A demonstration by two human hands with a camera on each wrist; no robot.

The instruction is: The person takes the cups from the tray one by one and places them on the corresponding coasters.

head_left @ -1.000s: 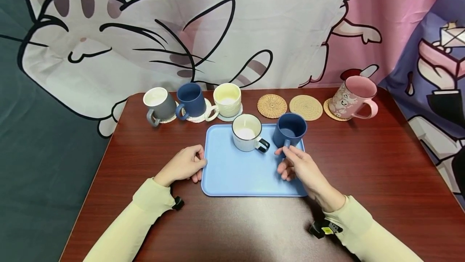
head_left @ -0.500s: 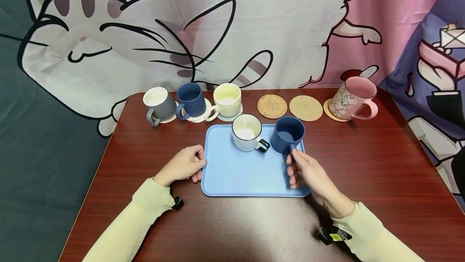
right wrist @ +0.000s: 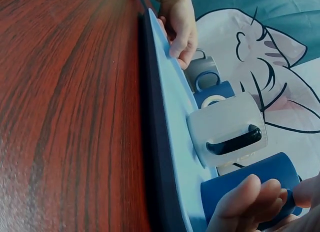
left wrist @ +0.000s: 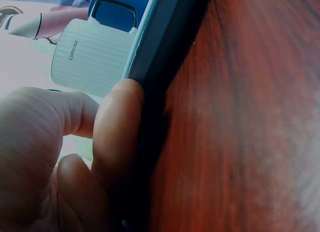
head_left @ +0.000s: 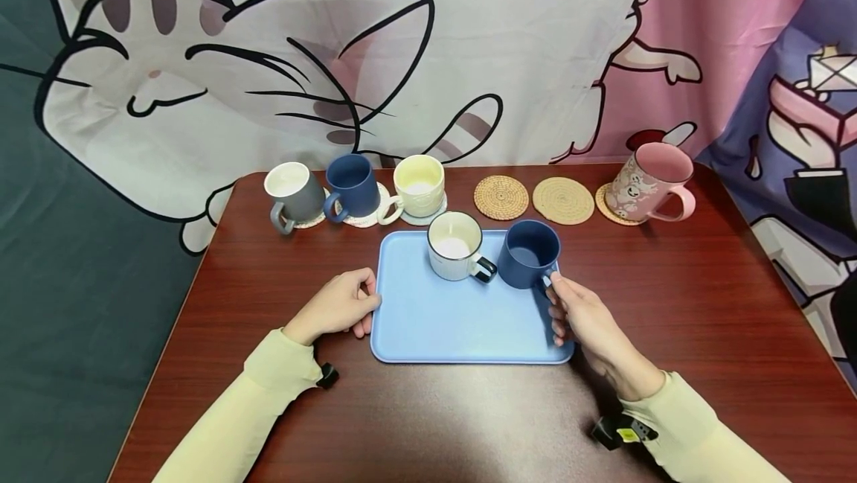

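Observation:
On the light blue tray sit a white enamel mug with a dark rim and black handle, and a dark blue mug near the right edge. My right hand pinches the blue mug's handle between thumb and fingers, its other fingers loosely curled over the tray. At the tray's left edge, my left hand holds the rim between thumb and curled fingers. The right wrist view has the blue mug close to the fingers, its base resting on or just above the tray; I cannot tell which.
Behind the tray, a grey mug, another blue mug and a pale yellow mug stand on coasters. Two woven coasters, one tan and one paler, lie bare. A pink mug stands on a coaster at right.
The right hand has shifted right and nearer, turning the blue mug so its handle points further right. The mug has moved slightly nearer. The left hand stays at the tray's edge.

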